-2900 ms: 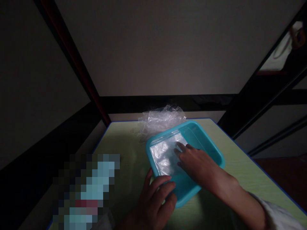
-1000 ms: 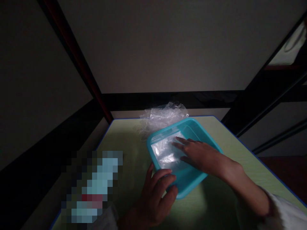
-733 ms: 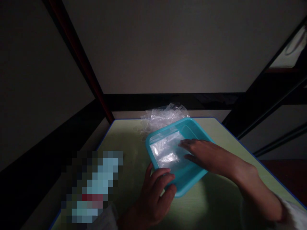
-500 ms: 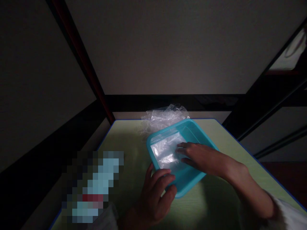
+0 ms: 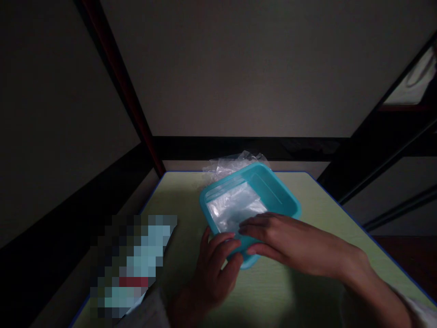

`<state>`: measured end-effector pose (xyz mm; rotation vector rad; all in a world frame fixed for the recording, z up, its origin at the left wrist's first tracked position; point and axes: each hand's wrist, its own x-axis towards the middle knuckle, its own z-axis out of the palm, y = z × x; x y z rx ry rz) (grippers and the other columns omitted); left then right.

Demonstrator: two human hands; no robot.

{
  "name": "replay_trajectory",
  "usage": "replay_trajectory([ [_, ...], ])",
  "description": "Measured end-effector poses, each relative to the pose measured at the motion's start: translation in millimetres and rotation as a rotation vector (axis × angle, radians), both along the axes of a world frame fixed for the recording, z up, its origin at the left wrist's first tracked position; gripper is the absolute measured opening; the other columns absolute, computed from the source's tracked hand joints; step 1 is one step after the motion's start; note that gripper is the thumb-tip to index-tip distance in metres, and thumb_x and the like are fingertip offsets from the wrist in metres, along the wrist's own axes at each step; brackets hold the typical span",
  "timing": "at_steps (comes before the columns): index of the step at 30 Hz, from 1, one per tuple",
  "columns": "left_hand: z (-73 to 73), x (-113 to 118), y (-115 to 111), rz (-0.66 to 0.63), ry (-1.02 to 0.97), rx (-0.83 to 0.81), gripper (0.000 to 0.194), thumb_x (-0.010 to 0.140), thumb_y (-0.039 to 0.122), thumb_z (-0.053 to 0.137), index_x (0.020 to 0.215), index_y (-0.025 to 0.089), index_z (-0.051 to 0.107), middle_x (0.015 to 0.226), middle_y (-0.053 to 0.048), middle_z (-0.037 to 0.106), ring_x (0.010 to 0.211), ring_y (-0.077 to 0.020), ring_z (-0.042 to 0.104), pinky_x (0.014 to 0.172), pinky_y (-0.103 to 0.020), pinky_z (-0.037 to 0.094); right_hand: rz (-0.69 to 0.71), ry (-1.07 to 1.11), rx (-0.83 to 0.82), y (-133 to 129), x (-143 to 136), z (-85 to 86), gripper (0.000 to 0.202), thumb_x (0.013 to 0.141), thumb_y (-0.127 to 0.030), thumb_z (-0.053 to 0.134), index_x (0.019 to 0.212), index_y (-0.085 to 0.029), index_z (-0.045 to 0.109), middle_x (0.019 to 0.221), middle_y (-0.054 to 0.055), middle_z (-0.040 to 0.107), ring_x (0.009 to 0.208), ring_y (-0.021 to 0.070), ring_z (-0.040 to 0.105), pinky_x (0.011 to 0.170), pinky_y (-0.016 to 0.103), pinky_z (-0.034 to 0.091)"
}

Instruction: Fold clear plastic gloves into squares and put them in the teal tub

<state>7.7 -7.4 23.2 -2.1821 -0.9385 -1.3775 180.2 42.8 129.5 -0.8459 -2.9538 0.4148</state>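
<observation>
A turquoise plastic basket (image 5: 280, 182) is held tilted above the table, its open side facing me. Flattened clear plastic bags (image 5: 235, 205) lie on its floor, toward the left side. My left hand (image 5: 218, 269) grips the near left rim, fingers curled over it. Across the near rim lies my right hand (image 5: 273, 234), with its fingers inside the basket close to the bags and its thumb at the rim; the hand is closed around that edge. Behind the basket, a pile of crumpled clear plastic bags (image 5: 221, 167) rests at the table's far edge, partly hidden.
The pale green table (image 5: 177, 196) has a blue edge. A blurred-out light blue object (image 5: 145, 255) lies at the left side. Wall panels (image 5: 239, 73) rise behind the table, and a dark frame stands to the right.
The basket has shifted slightly left and away from me. My right hand has moved from the bags inside toward me, onto the near rim. My left hand keeps its grip.
</observation>
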Motion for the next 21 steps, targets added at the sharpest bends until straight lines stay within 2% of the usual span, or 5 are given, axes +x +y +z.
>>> replay_trajectory([
  [4, -0.1, -4, 5, 0.069, -0.021, 0.014, 0.013, 0.079, 0.005, 0.049, 0.075, 0.016, 0.054, 0.082, -0.005, 0.063, 0.088, -0.0185, 0.058, 0.091, -0.046, 0.041, 0.049, -0.023, 0.087, -5, -7, -1.1, 0.029, 0.089, -0.038, 0.046, 0.097, -0.015, 0.061, 0.088, 0.007, 0.065, 0.085, 0.0201, 0.060, 0.074, 0.032, 0.046],
  [8, 1.4, -9, 12, 0.130, -0.029, 0.075, 0.014, 0.078, 0.003, 0.049, 0.073, 0.015, 0.054, 0.081, -0.005, 0.062, 0.088, -0.0180, 0.058, 0.091, -0.045, 0.041, 0.085, -0.020, 0.264, -3, -13, -7.8, 0.018, 0.086, -0.029, 0.052, 0.088, -0.015, 0.063, 0.081, 0.006, 0.065, 0.079, 0.0208, 0.061, 0.075, 0.036, 0.046],
  [11, 2.8, -16, 18, 0.168, -0.047, 0.114, 0.013, 0.076, 0.002, 0.051, 0.074, 0.015, 0.053, 0.083, -0.007, 0.061, 0.088, -0.0193, 0.058, 0.090, -0.047, 0.041, 0.107, 0.057, 0.425, -1, -19, -15.3, 0.019, 0.088, -0.022, 0.049, 0.099, -0.013, 0.061, 0.095, 0.009, 0.066, 0.092, 0.0214, 0.060, 0.088, 0.040, 0.043],
  [15, 2.2, -30, 30, 0.234, -0.085, 0.139, 0.011, 0.076, 0.004, 0.053, 0.078, 0.015, 0.053, 0.089, -0.008, 0.059, 0.091, -0.0210, 0.056, 0.085, -0.046, 0.044, 0.120, 0.184, 0.590, 1, -26, -26.6, 0.032, 0.090, -0.017, 0.042, 0.120, -0.011, 0.051, 0.126, 0.013, 0.054, 0.116, 0.0226, 0.047, 0.098, 0.042, 0.036],
  [21, -1.5, -50, 51, 0.383, -0.179, 0.169, 0.011, 0.075, 0.008, 0.057, 0.077, 0.018, 0.054, 0.089, -0.005, 0.057, 0.091, -0.0212, 0.055, 0.086, -0.045, 0.043, 0.241, 0.267, 0.641, 1, -32, -39.0, 0.028, 0.090, -0.012, 0.040, 0.113, -0.011, 0.057, 0.117, 0.013, 0.060, 0.111, 0.0211, 0.051, 0.094, 0.040, 0.040],
])
